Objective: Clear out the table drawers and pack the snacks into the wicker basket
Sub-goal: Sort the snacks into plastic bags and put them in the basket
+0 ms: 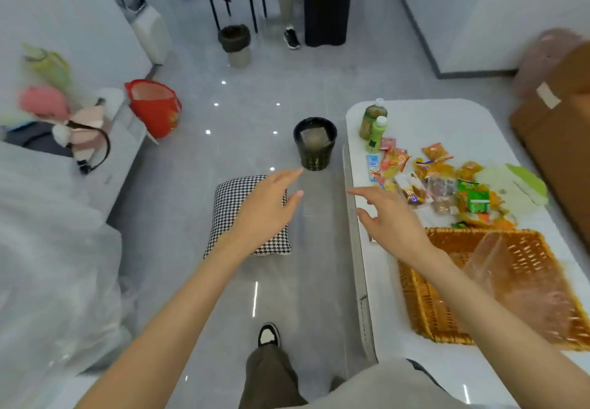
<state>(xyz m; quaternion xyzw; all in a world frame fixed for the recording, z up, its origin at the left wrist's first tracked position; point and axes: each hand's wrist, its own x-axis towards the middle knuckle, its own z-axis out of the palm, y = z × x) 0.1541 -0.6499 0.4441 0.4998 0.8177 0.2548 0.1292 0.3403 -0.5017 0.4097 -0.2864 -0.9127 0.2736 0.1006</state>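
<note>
Both hands are empty w/ fingers spread, left hand (265, 207) over the floor, right hand (391, 223) at the table (447, 121) edge, prob. because the snacks (447, 185) sit piled beside the wicker basket (447, 322), ready for packing.

both hands (266, 207) (391, 220) outstretched, empty

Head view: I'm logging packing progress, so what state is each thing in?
wicker basket: on the table, no snacks visible inside
snacks: heaped loose on the table
bottles: upright, capped
left hand: open, empty
right hand: open, empty
</note>
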